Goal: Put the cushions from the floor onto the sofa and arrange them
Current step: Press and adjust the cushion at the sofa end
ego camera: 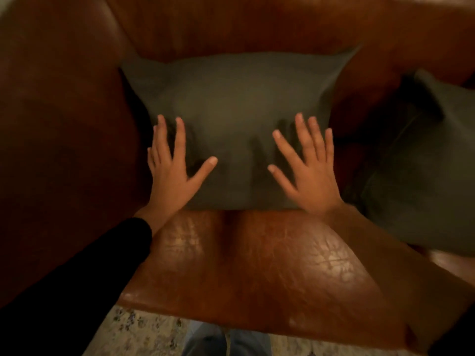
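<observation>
A dark grey-green cushion (231, 111) leans against the backrest of the brown leather sofa (257, 265), in its left corner beside the armrest. My left hand (172, 170) lies flat with fingers spread on the cushion's lower left part. On the lower right part my right hand (308, 170) is also flat and spread, slightly blurred. Neither hand grips anything. A second grey-green cushion (421, 170) leans on the sofa at the right edge of the view.
The sofa's wide left armrest (59, 150) rises at the left. A pale patterned rug (144, 335) covers the floor in front of the seat. My legs in blue jeans (226, 343) stand at the seat's front edge.
</observation>
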A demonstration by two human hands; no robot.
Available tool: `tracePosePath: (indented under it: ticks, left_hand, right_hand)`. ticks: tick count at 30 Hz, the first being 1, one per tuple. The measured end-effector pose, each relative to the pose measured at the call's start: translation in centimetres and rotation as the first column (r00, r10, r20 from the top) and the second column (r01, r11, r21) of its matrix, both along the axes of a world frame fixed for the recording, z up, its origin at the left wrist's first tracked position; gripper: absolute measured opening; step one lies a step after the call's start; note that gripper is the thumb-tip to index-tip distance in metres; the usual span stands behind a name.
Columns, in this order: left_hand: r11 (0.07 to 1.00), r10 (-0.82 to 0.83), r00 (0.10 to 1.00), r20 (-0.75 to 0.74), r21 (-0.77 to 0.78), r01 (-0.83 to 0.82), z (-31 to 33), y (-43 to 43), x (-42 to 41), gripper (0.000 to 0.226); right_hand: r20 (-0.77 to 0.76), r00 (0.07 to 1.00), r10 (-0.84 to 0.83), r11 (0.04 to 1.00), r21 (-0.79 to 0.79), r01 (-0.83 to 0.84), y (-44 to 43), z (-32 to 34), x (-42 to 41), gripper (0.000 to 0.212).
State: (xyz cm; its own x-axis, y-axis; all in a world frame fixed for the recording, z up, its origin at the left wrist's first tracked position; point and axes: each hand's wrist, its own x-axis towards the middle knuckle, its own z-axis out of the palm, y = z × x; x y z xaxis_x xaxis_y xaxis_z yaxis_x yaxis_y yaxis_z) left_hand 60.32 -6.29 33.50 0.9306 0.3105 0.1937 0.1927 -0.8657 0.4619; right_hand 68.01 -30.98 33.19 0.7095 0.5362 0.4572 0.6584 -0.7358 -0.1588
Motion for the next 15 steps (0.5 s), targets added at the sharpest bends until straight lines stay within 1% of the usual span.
tracePosePath:
  ticks: [2, 4, 7, 9, 12, 14, 15]
  left_hand:
    - [0.980, 0.101, 0.994, -0.047, -0.170, -0.108, 1.9, 0.5, 1.3, 0.100]
    - [0.922, 0.175, 0.977, -0.118, -0.328, -0.205, 3.1, 1.2, 2.5, 0.106]
    - [0.820, 0.238, 0.942, -0.239, -0.470, -0.326, 3.8, 2.0, 4.5, 0.107]
    - [0.742, 0.257, 0.928, -0.269, -0.560, -0.368, 3.8, 2.5, 6.2, 0.109]
    - [0.566, 0.318, 0.920, -0.228, -0.733, -0.377, 3.7, 2.5, 8.5, 0.109]
    - [0.435, 0.405, 0.886, -0.225, -0.806, -0.403, 3.3, 2.4, 9.5, 0.112]
    - [0.360, 0.443, 0.861, -0.248, -0.831, -0.425, 3.1, 2.5, 9.9, 0.113]
  right_hand:
    - [-0.057, 0.990, -0.130, 0.989, 0.066, 0.134, 0.9, 1.8, 1.3, 0.060]
    - [-0.191, 0.951, -0.242, 0.956, 0.118, 0.267, 1.7, 2.9, 2.1, 0.068]
    - [-0.443, 0.849, -0.289, 0.902, 0.171, 0.396, 2.8, 4.0, 3.1, 0.082]
    - [-0.570, 0.775, -0.272, 0.852, 0.232, 0.470, 3.7, 4.3, 3.9, 0.090]
    - [-0.676, 0.697, -0.240, 0.745, 0.332, 0.579, 5.5, 4.5, 4.8, 0.103]
    - [-0.724, 0.637, -0.265, 0.654, 0.350, 0.670, 6.6, 4.6, 5.6, 0.111]
    - [-0.755, 0.594, -0.278, 0.598, 0.348, 0.722, 6.8, 4.8, 6.1, 0.116]
